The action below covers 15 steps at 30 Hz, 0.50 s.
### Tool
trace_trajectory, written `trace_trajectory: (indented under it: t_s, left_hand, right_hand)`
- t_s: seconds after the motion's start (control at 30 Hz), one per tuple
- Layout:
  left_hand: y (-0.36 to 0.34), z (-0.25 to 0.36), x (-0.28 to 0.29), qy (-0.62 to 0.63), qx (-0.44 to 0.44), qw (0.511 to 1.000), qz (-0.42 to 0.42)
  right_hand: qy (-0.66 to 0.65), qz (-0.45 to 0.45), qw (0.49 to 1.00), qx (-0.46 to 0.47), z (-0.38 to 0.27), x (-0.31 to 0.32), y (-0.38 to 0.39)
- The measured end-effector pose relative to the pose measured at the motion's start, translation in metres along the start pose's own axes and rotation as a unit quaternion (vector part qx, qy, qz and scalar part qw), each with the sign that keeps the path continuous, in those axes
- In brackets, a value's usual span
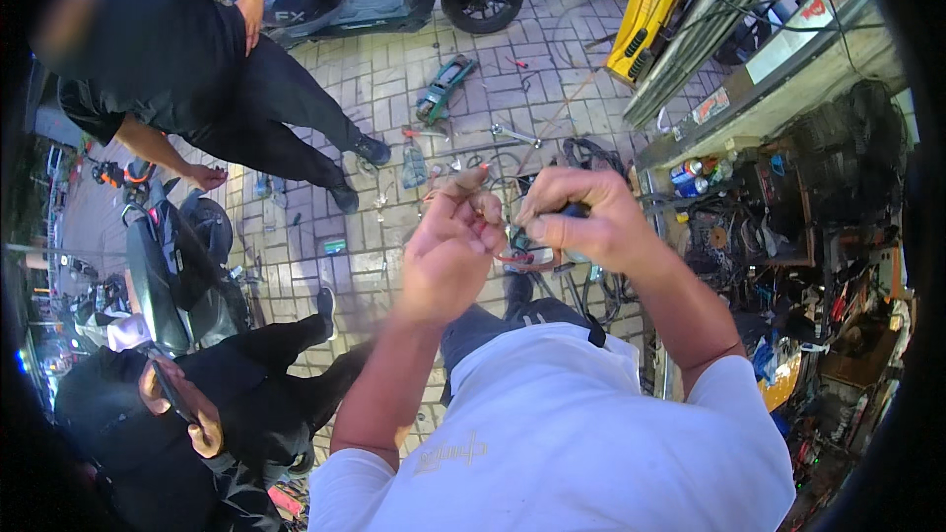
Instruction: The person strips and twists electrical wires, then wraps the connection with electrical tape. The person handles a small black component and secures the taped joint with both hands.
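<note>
Above brick paving (376,258), the half-curled left hand (451,246) and closed right hand (594,219) (contents unclear) should be kept steady.

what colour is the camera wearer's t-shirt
The T-shirt is white; it shows best in the head view.

Can make out two pale capital letters (292,15) at eleven o'clock on the dark scooter (384,8). Cannot decipher tan lettering (453,453) at six on the white shirt (591,424), nor red-marked stickers (812,8) at two along the pale ledge (788,89).
</note>
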<state>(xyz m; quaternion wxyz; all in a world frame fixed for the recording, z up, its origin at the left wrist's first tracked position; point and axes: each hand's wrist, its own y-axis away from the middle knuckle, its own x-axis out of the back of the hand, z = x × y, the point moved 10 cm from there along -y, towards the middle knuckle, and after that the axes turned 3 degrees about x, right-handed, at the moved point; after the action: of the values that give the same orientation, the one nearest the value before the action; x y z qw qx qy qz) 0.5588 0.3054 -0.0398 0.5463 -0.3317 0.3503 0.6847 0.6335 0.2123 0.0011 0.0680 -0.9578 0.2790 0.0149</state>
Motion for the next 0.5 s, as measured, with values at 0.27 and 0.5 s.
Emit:
trace_trajectory:
  t_s: [0.27,0.5]
  left_hand:
    - [0.026,0.021,0.01,-0.109,-0.092,0.988,0.067]
    - [0.05,0.044,-0.028,-0.452,-0.256,0.848,0.101]
  right_hand:
    - [-0.098,0.063,0.993,-0.023,0.02,-0.019,0.006]
    - [-0.037,0.069,0.994,-0.069,0.032,-0.036,0.002]
